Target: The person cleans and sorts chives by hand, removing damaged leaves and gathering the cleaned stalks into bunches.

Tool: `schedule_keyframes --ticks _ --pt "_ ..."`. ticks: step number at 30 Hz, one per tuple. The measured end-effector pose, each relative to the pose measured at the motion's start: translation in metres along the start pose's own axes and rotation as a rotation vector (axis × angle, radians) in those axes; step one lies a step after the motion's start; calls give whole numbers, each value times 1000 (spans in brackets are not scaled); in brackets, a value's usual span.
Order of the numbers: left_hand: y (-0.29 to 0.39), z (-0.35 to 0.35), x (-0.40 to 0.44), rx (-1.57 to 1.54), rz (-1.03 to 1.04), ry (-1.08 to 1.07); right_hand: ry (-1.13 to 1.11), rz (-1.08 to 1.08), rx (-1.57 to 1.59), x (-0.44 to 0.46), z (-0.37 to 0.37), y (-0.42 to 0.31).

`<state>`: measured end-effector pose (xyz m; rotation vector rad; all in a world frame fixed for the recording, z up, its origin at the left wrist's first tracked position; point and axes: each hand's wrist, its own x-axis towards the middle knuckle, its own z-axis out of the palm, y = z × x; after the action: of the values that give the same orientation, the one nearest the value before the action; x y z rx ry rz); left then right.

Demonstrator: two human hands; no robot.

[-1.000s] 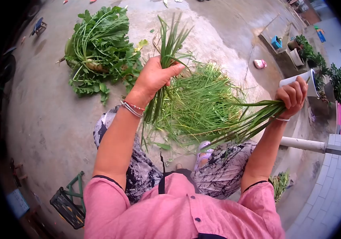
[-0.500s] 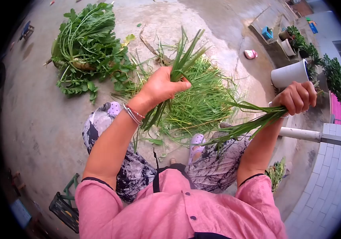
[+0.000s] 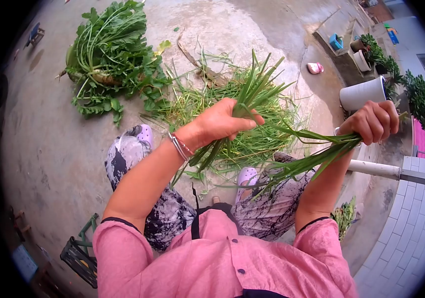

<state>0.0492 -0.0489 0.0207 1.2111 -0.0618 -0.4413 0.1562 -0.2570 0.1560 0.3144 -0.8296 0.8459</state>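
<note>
Left hand nearer the pile, both bunches slanting

At the bottom centre, bent knees stand apart, with a lilac shoe between them. Just above the right knee, the right bunch lies at a shallow slant, its leaf ends fanning toward lower centre. The right hand, right of centre, is a closed fist round the other end of it.

The left hand, at the centre, has its fingers curled and its thumb pressed on the left bunch, gripping it about midway. That bunch slants more steeply, from lower left to upper right. A few leaves of the right bunch reach near the left thumb; whether the two bunches touch, I cannot tell.

The pile lies on the ground below and beyond the left hand, at centre frame, and leftward of the right hand. Its stalks point many ways, with no single axis.

Farther off, a leafy heap sits upper left, and a white bucket stands just beyond the right fist.
</note>
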Motion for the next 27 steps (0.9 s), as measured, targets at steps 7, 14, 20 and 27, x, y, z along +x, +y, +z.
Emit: schedule_keyframes --ticks 7,14,20,27 --pt "-3 11 2 -32 -27 -30 42 -73 53 2 -4 -2" --pt "-1 20 5 -159 -29 -171 80 -99 56 2 -8 -3" --pt "-2 29 10 -202 -22 -185 163 -151 46 2 -16 -6" --pt "-8 29 18 -217 -11 -118 281 -218 11 -1 -22 -16"
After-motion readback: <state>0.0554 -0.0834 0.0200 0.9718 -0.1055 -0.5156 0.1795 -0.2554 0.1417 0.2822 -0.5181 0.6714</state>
